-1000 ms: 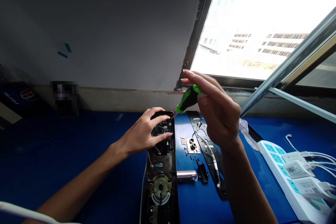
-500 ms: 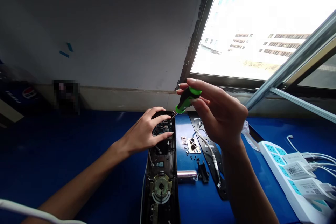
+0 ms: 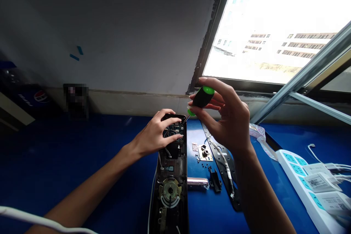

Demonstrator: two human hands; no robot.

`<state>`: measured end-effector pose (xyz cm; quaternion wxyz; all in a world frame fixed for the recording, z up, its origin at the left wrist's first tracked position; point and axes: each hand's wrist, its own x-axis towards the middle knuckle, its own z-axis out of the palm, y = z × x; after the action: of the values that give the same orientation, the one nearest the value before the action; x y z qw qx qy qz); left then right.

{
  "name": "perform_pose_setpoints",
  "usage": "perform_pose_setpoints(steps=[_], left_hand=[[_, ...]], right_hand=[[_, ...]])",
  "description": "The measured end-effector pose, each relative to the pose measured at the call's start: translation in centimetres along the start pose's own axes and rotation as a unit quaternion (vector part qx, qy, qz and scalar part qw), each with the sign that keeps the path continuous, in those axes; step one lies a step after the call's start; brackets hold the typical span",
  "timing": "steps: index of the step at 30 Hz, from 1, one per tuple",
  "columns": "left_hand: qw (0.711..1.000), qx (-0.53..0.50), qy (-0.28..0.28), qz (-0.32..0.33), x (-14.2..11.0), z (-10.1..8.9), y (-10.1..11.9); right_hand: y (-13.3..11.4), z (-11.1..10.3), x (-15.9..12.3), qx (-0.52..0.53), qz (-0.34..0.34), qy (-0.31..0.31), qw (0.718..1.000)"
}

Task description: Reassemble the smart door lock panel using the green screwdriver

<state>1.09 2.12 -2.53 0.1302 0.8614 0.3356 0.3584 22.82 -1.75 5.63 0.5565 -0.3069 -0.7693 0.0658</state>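
Note:
My right hand (image 3: pixel 223 117) grips a green and black screwdriver (image 3: pixel 203 97), tilted with its shaft pointing down and left. The tip meets the upper right edge of a long black device casing (image 3: pixel 184 175); I cannot make out a screw there. My left hand (image 3: pixel 153 133) lies across the casing's upper end, fingers spread and resting on the green-black circuit board (image 3: pixel 175 128), which they partly cover. Lower in the open casing sits a round metal speaker-like part (image 3: pixel 170 191), with thin wires beside it.
Right of the casing lie a small metal plate with round parts (image 3: pixel 205 152), several tiny screws (image 3: pixel 206 165), a pinkish cylinder (image 3: pixel 197 183), a black bracket (image 3: pixel 215 181) and a black perforated panel (image 3: pixel 236 201) with a white cable. Farther right is a power strip (image 3: pixel 290 179) with plugged chargers.
The screwdriver handle has turned in my right fingers, which now sit differently around it. The view has shifted slightly, while my left hand stays on the board.

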Motion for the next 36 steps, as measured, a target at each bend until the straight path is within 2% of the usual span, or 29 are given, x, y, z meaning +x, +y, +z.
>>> perform_pose_setpoints(steps=[8,15,20,24,26,28,29,31,32,34,36], left_hand=[[1.0,0.006,0.007,0.01,0.0,0.0,-0.1],[1.0,0.016,0.016,0.018,0.0,0.0,0.0],[0.999,0.031,-0.004,0.013,0.1,-0.3,0.4],[0.998,0.051,-0.027,0.018,0.1,-0.7,0.4],[0.997,0.06,-0.023,0.034,0.1,-0.7,0.5],[0.995,0.077,0.006,0.058,0.1,-0.7,0.9],[0.993,0.086,0.027,0.072,0.1,-0.7,1.3],[0.988,0.099,0.058,0.101,0.1,-0.6,2.4],[0.986,0.1,0.058,0.116,0.0,-0.4,3.1],[0.983,0.103,0.025,0.149,-0.1,0.0,4.4],[0.976,0.117,-0.026,0.181,-0.2,0.4,5.3]], right_hand=[[-0.2,-0.1,0.0,0.011,0.009,-0.024,1.0],[0.2,0.0,0.0,-0.017,0.008,0.011,1.0],[0.3,-0.1,-0.1,-0.02,0.003,0.029,0.999],[-0.2,-1.2,0.1,-0.008,-0.008,0.07,0.997],[-0.4,-2.4,0.2,-0.015,-0.016,0.069,0.997],[-0.5,-3.8,0.2,-0.032,-0.011,0.03,0.999],[-0.4,-4.6,0.2,-0.045,0.009,-0.01,0.999],[0.2,-6.0,0.1,-0.074,0.061,-0.129,0.987],[0.5,-6.5,0.0,-0.087,0.097,-0.197,0.972],[1.3,-7.0,-0.1,-0.106,0.156,-0.3,0.935],[2.1,-7.1,-0.2,-0.12,0.19,-0.332,0.916]])
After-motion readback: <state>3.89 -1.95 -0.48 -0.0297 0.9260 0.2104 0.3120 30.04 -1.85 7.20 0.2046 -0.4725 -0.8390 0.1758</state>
